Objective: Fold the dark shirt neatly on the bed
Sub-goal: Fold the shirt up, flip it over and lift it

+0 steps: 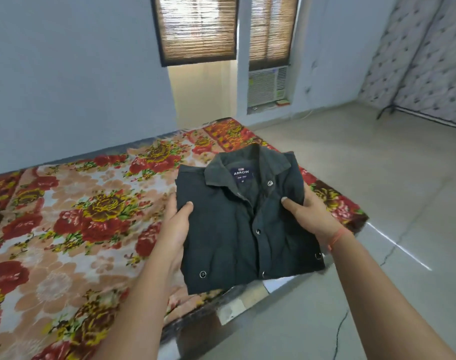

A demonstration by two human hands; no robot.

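Folded dark shirt at the bed corner edge, left hand and right hand each gripping a side, open floor beyond

A home bedroom: a bed under a floral cover, bamboo window blinds, and a window air conditioner.

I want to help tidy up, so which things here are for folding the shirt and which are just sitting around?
For the job:
dark shirt, already folded
left hand and right hand, gripping its sides
bed with the flowery cover

Just there:
window blinds
air conditioner
black stand by the far wall
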